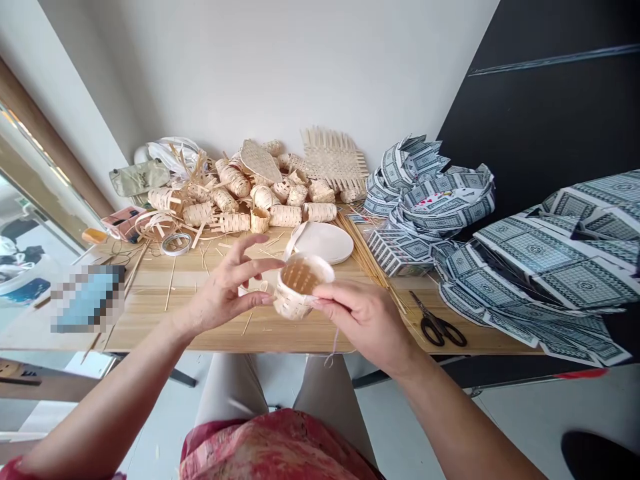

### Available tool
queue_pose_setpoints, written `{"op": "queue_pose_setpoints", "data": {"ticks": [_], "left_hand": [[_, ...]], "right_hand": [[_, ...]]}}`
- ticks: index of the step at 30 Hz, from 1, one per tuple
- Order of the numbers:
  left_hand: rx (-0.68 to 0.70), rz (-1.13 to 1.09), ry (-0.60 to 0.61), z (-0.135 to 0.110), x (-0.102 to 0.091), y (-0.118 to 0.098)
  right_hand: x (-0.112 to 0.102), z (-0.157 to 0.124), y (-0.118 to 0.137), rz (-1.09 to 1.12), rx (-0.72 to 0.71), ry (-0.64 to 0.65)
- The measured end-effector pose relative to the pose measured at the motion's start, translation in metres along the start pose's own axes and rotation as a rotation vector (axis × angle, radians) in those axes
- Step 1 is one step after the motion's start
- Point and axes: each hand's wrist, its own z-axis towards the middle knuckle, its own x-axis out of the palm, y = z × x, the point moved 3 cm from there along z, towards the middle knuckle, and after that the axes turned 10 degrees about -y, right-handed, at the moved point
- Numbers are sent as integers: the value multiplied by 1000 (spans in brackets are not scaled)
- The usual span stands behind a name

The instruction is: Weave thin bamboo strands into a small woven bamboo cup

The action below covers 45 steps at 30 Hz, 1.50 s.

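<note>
Above the table's front edge hangs a small woven basket [293, 303] of pale strips, tilted so that its hollow inside shows. My right hand [363, 313] is closed in a pinch on its right rim. A thin thread [333, 347] dangles below that hand. At the basket's left side is my left hand [227, 283], open, with thumb and forefinger apart; whether the fingertips touch the rim I cannot tell. A loose pale strip [295, 241] stands up from the basket's far left rim. Just behind lies a white round disc [325, 241].
Several woven cylinders [234, 180] are heaped at the back beside a flat woven mat [335, 160]. Folded playing cards [535, 250] spread over the right side. Black-handled scissors [437, 323] lie at the front right. A tape roll [176, 244] and thin sticks [367, 250] are on the table.
</note>
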Motion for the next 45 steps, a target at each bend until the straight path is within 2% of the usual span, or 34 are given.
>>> {"op": "queue_pose_setpoints", "data": {"ticks": [3, 5, 8, 10, 15, 18, 22, 26, 30, 33, 38, 45], "left_hand": [[99, 49, -57, -14, 4, -4], [151, 48, -93, -22, 9, -9], [216, 163, -283, -28, 11, -19], [285, 240, -346, -30, 11, -25], [407, 309, -221, -26, 13, -24], [399, 287, -174, -20, 12, -19], [262, 30, -70, -9, 12, -15], [-64, -289, 72, 2, 16, -7], [-413, -539, 162, 6, 21, 2], [-552, -606, 214, 7, 23, 7], [-589, -642, 274, 9, 23, 6], [-507, -565, 327, 12, 19, 0]], "right_hand": [[-2, -5, 12, -302, -333, -102], [1, -9, 16, -412, -451, -162], [6, -14, 19, -451, -534, -210], [9, -16, 20, -461, -560, -211], [13, -18, 25, -422, -559, -219], [14, -16, 28, -363, -476, -226], [16, -13, 27, -203, -289, -186], [19, -9, 15, 70, 25, -109], [26, -7, 1, 287, 400, 50], [28, -6, 0, 370, 511, 98], [24, -2, 1, 349, 559, 59], [24, 1, -2, 356, 585, 67]]}}
